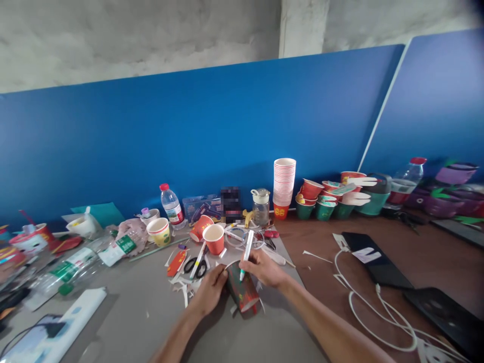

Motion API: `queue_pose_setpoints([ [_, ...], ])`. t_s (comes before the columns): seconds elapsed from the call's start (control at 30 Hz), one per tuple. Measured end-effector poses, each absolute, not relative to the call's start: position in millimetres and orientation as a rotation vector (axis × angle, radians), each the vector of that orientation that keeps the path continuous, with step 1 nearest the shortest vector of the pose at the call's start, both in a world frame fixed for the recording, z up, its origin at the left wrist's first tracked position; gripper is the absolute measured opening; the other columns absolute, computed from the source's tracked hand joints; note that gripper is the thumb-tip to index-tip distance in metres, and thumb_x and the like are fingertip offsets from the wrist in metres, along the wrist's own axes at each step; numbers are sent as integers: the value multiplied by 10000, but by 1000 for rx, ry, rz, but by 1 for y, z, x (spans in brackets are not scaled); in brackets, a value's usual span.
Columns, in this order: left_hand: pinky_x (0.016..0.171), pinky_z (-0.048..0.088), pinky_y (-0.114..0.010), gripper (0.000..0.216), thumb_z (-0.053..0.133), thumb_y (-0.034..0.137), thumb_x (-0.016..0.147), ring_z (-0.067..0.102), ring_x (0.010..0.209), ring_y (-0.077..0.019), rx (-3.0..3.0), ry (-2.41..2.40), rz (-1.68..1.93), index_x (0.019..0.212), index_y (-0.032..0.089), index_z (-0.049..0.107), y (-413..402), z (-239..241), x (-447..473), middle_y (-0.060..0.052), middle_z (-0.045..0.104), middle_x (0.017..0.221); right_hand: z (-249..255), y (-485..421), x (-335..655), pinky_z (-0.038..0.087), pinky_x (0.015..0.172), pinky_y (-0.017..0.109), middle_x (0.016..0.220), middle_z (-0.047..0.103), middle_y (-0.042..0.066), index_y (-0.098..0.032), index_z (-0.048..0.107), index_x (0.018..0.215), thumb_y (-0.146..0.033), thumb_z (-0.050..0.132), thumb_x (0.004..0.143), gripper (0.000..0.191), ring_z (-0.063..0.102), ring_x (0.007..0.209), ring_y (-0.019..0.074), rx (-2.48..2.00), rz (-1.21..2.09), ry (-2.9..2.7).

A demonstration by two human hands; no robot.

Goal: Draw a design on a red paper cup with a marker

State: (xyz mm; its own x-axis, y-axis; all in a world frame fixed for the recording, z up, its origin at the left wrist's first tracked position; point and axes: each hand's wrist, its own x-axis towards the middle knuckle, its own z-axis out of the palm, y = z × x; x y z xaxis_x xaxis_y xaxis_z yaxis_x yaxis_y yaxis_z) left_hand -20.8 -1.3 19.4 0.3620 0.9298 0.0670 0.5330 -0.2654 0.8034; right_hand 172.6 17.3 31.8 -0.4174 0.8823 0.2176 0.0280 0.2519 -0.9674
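My left hand (210, 290) is wrapped round a red paper cup (244, 295) that lies tilted on the grey mat (143, 312), its open end toward me. My right hand (264, 266) pinches a white marker (246, 254) with a green tip, and the tip touches the cup's side. Just beyond my hands lie black-handled scissors (196, 266), white paper scraps (181, 285) and an upright orange cup (214, 238).
A tall stack of paper cups (283, 187) stands by the blue partition, with green and red cups (325, 199) to its right. A water bottle (172, 205), a glass jar (260, 205) and crushed plastic bottles (75, 267) lie left. A black phone (372, 259) and white cable (363, 307) lie right.
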Motion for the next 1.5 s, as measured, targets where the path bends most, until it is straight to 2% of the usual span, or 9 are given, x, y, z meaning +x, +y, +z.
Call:
queue_pose_setpoints([
  [0.13,657,396,-250,321,307,419,876,478,665,-151,1939,1271,728,774,189,506,-1,21,-20,1,531,691,26,19,167,340,535,230,581,444,-24,-157,532,660,-408,547,773,276,388,555,104,-924,1075,-1572],
  [0.37,649,401,-252,338,302,446,876,475,652,-148,1920,1286,726,748,193,486,-3,23,-20,7,525,686,19,14,158,354,570,224,644,483,-3,-149,542,731,-351,488,826,229,417,606,113,-972,930,-1510],
  [0.6,625,396,-238,318,311,418,881,456,637,-138,1940,1304,730,735,196,485,-3,21,-20,22,486,645,20,13,161,326,521,214,587,433,-24,-156,504,670,-373,480,819,264,389,558,101,-939,1016,-1595],
  [0.9,608,378,-236,313,313,415,884,440,620,-129,1919,1276,731,730,193,471,-3,18,-21,32,450,634,26,7,160,367,570,221,653,524,6,-153,551,714,-340,458,847,247,450,611,120,-980,892,-1669],
  [1.1,622,388,-236,323,312,428,878,451,639,-133,1909,1271,719,755,191,495,-4,22,-19,22,493,657,31,-1,156,418,695,276,740,615,41,-166,592,754,-255,468,836,174,531,712,165,-977,718,-1800],
  [1.27,611,383,-235,314,325,421,873,446,628,-129,1889,1274,725,753,187,497,-2,19,-20,24,489,655,35,-3,155,418,646,254,714,608,26,-170,585,762,-233,456,834,161,540,675,155,-958,736,-1862],
  [1.5,587,364,-228,309,323,417,877,422,621,-124,1890,1268,734,731,191,474,-4,21,-19,38,438,629,34,0,154,407,685,266,728,606,31,-182,562,724,-239,424,851,197,526,697,163,-990,633,-1859],
])
